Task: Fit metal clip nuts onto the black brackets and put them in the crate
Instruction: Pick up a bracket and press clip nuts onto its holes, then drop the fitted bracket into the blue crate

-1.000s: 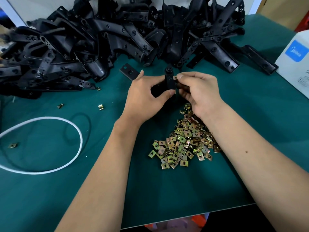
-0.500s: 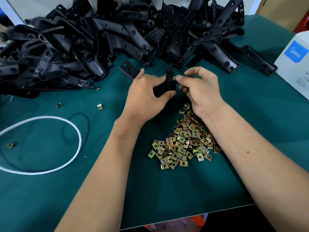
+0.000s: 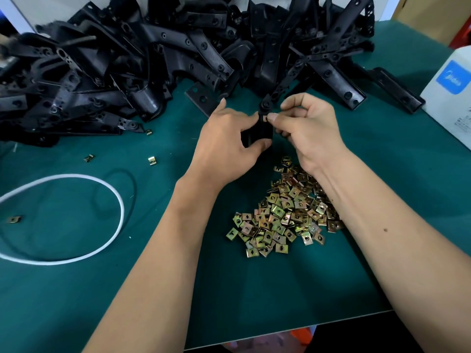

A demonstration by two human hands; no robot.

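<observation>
Left hand [image 3: 229, 133] grips the lower part of a black bracket [image 3: 263, 123], thumb and fingers curled round it, and right hand [image 3: 305, 128] pinches a clip nut [image 3: 266, 118] against the bracket's right edge with thumb and forefinger. Against the pictures from a second and half a second ago little has changed: both hands hold the same bracket in the same place above the table, while the right hand's fingers have lifted and spread a bit, with the thumb tip now pressed at the clip.

Nearest the person, a heap of brass-coloured clip nuts [image 3: 283, 215] lies on the green table [image 3: 254, 301], partly under the right forearm. To the left lie a white cord loop [image 3: 112, 235] and a few stray clips [image 3: 152, 161].

The held bracket stands upright just above and beyond the heap, its long axis running away from the person, its rounded end with a hole pointing to the far side.

Behind it a big pile of black brackets [image 3: 178, 52] fills the far table, and a white box [image 3: 451, 98] stands at the right edge.
</observation>
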